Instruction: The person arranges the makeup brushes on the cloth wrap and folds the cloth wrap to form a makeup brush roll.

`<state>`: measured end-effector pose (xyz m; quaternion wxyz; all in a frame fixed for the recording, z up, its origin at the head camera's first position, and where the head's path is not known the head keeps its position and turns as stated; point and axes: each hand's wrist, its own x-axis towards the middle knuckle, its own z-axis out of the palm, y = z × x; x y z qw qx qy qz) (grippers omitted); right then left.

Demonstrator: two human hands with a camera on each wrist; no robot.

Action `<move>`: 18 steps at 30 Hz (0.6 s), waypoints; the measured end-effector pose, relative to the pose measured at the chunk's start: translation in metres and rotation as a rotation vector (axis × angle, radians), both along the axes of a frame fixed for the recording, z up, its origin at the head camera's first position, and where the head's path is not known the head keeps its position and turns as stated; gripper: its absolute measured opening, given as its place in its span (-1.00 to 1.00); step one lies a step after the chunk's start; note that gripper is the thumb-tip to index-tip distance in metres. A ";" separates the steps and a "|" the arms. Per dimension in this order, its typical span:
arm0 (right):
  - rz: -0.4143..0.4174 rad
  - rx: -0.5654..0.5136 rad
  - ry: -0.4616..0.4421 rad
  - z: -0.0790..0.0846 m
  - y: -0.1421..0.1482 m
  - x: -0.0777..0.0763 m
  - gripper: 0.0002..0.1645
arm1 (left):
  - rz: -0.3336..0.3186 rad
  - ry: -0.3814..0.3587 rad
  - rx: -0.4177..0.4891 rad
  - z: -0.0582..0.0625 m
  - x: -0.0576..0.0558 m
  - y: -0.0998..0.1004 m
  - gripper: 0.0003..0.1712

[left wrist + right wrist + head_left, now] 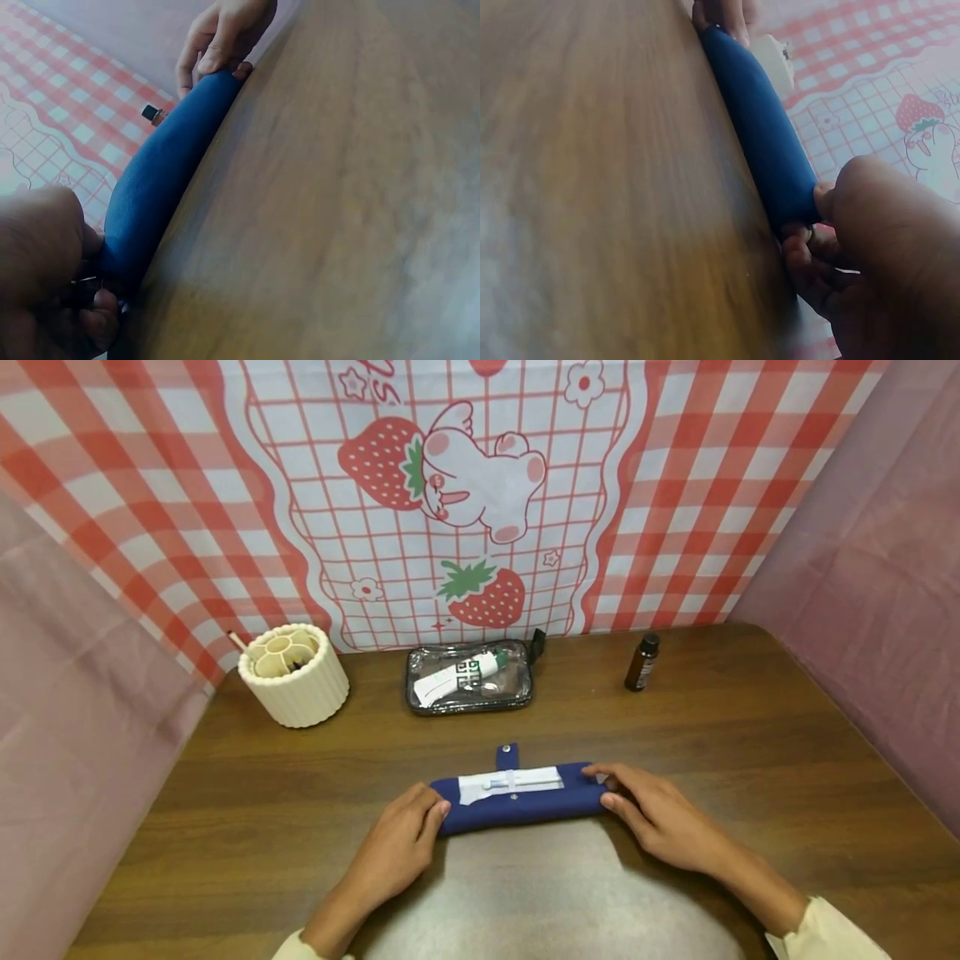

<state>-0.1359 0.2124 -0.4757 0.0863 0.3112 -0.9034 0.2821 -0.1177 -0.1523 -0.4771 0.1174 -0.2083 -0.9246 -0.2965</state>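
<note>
A long blue fabric roll-up pouch (pixel 510 810) lies crosswise on the wooden table, nearest the person. Its upper side shows a white strip with a slim white, pen-like item (pixel 525 782) on it, and a strap with a snap button (pixel 507 750) sticks out at the back. My left hand (pixel 405 835) grips the pouch's left end, thumb on the near side. At the right end, my right hand (pixel 663 817) pinches the fabric between thumb and fingers. Both wrist views show the blue roll (pixel 169 165) stretched between the two hands, with fingertips curled at its ends (pixel 799 217).
Behind the pouch lies a clear, black-edged zip case (pixel 517 685) with a white tube (pixel 457 678) inside. A cream ribbed holder (pixel 300 693) stands at the back left, a small dark bottle (pixel 642 663) at the back right. A checked strawberry cloth (pixel 480 585) hangs behind the table.
</note>
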 end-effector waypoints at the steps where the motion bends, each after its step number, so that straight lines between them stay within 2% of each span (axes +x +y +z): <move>1: -0.004 -0.017 -0.004 0.000 -0.001 0.000 -0.56 | 0.009 -0.009 0.020 0.000 0.000 0.000 -0.93; 2: -0.010 -0.032 -0.006 0.000 -0.002 -0.001 -0.57 | 0.017 -0.019 0.037 0.000 -0.001 0.001 -0.97; 5: -0.023 -0.044 -0.010 0.002 -0.006 -0.002 -0.59 | 0.027 -0.055 0.057 0.002 -0.003 0.001 -0.73; 9: -0.021 -0.014 -0.056 0.008 -0.009 -0.007 -0.56 | -0.004 -0.095 -0.005 0.007 -0.008 0.001 -0.54; 13: -0.007 0.039 -0.186 0.018 -0.010 -0.013 -0.45 | -0.033 -0.145 -0.052 0.011 -0.013 0.001 -0.57; 18: -0.012 0.136 -0.333 0.032 -0.013 -0.022 -0.32 | -0.018 -0.178 -0.010 0.012 -0.016 0.000 -0.66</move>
